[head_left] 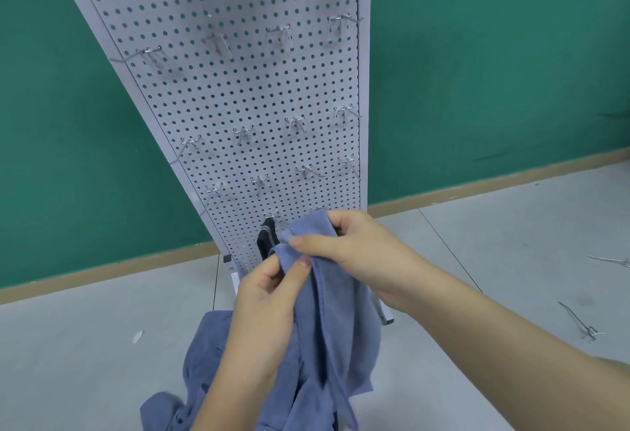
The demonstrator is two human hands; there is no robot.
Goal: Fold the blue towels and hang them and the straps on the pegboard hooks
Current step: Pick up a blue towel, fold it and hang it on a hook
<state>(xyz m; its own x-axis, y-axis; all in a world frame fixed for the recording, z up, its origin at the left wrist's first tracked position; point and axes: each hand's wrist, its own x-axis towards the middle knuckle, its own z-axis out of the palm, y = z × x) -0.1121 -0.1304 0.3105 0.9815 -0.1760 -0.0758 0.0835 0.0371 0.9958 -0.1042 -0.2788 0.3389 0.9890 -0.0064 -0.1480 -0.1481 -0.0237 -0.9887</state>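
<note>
I see both hands raised in front of the lower part of the white pegboard [238, 89], working on 1 blue towel [337, 311]. My right hand [358, 246] grips the towel's upper edge: the thumb lies across the front of the cloth and the other fingers [337, 222] curl over the top of the bunched fabric. My left hand [269, 297] pinches the same edge just below and to the left, thumb pressed on the front of the cloth, the other fingers curled behind it. The 2 hands are almost touching at the thumbs. From there the towel hangs down in long folds between my forearms.

More blue cloth [201, 372] lies crumpled on the pale worktop [85, 345] beneath my left forearm; I cannot tell whether it is a second towel or the tail of the one I hold.

A dark strap [267, 238] hangs on a low hook [271, 215] of the pegboard, just left of the towel's top edge. Rows of bare metal hooks stand across the board above it. The board leans against a green wall [494, 72]. On the worktop to the far right lie 2 loose hooks [584, 326], well apart from the towel.
</note>
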